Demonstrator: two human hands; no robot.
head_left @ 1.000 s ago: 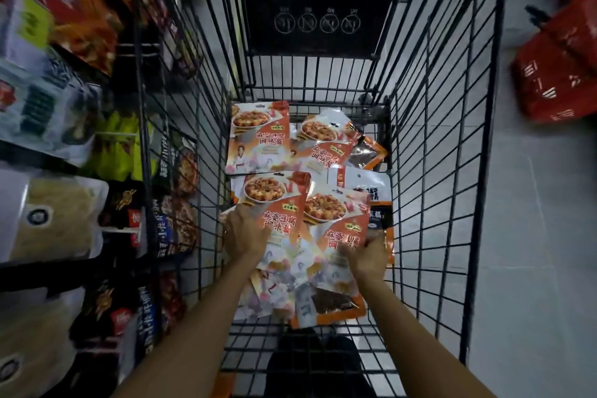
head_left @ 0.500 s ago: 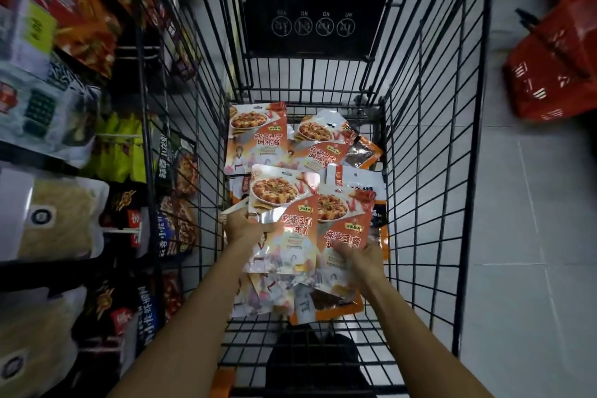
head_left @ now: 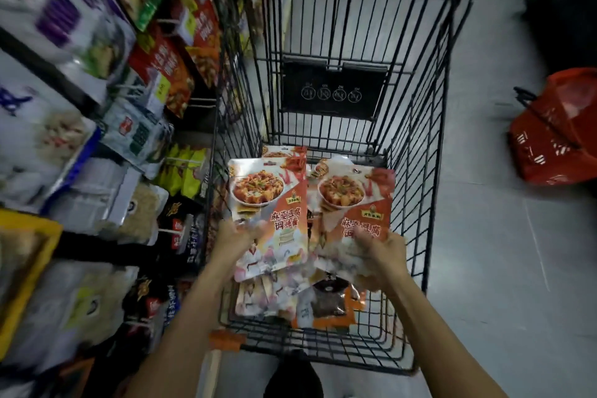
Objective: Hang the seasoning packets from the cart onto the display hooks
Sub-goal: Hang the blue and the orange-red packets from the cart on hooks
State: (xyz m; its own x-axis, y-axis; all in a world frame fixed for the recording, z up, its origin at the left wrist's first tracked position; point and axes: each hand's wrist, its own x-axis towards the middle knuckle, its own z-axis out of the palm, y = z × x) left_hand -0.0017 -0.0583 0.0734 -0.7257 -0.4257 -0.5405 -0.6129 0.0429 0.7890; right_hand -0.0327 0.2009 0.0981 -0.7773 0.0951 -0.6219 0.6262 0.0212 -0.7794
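Over the black wire cart (head_left: 416, 171), my left hand (head_left: 234, 241) grips the lower left edge of an orange seasoning packet (head_left: 269, 203) printed with a bowl of tofu. My right hand (head_left: 382, 257) holds a second, matching packet (head_left: 352, 203) by its lower right corner. Both packets are raised above the cart's floor, side by side and facing me. Several more packets (head_left: 323, 304) lie in the cart below them. The display hooks (head_left: 176, 160) stick out from the shelving on the left, most hung with goods.
Shelves of hanging bags and boxes (head_left: 64, 139) line the left side, close against the cart. A red shopping basket (head_left: 555, 129) sits on the grey floor to the right. My dark shoe (head_left: 292, 378) shows below the cart's near edge.
Both hands have lifted their packets up out of the pile in the cart. The view has tilted upward and is blurred, and the shelves look closer.
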